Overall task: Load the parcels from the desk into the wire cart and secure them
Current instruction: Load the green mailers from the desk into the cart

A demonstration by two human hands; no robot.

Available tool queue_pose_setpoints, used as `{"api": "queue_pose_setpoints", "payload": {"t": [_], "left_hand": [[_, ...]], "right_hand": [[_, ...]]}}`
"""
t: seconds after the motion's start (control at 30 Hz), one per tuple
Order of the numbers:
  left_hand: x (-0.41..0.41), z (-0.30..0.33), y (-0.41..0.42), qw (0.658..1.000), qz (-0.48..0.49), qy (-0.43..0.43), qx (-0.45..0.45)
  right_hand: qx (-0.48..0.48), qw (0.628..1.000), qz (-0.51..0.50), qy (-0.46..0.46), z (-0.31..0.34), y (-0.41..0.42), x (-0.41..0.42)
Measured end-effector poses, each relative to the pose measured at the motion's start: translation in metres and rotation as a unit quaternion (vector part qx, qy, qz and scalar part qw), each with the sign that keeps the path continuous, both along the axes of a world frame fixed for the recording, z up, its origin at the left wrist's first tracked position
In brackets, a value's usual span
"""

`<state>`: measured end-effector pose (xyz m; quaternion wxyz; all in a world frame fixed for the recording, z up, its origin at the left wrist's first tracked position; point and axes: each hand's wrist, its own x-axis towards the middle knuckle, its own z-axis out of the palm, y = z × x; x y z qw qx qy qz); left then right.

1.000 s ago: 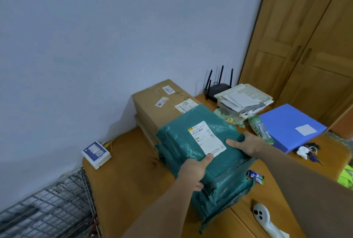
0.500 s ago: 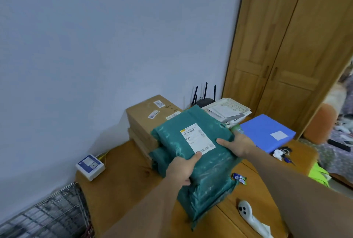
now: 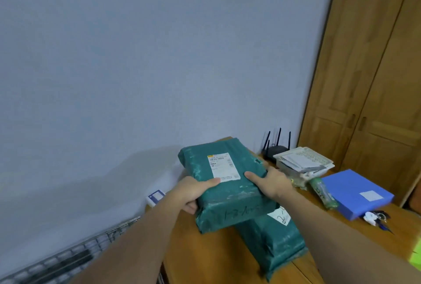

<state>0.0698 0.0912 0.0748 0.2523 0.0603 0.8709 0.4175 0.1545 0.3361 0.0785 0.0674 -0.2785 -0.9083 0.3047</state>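
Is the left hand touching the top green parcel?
Touching. The head view shows the left hand gripping the top green parcel, thumb across its top by the label.

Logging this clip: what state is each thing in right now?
Top green parcel: lifted, held at both sides.
Lower green parcel: lying on the desk.
Left hand: gripping the top parcel.
Right hand: gripping the top parcel.
Wire cart: no parcel visible inside.
Wardrobe doors: closed.
Blue folder: closed, flat.

A plain pale blue-grey wall fills most of the view, evenly lit, with soft shadows low down. To the right stands a wooden wardrobe with panelled double doors, reaching up out of sight beside the wall.
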Motion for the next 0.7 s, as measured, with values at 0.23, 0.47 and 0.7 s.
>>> {"api": "queue_pose_setpoints", "payload": {"t": [0.23, 0.47, 0.7], "left_hand": [[0.013, 0.018, -0.179, 0.993, 0.106, 0.04, -0.044], [0.052, 0.024, -0.337, 0.967, 0.236, 0.055, -0.085], [0.081, 0.008, -0.447, 0.947, 0.3, 0.061, -0.094]], "right_hand": [[-0.023, 0.994, 0.104, 0.015, 0.0, -0.17, -0.036], [-0.029, 0.976, 0.211, 0.04, -0.011, -0.333, -0.057], [-0.027, 0.96, 0.274, 0.044, -0.022, -0.444, -0.054]]}}
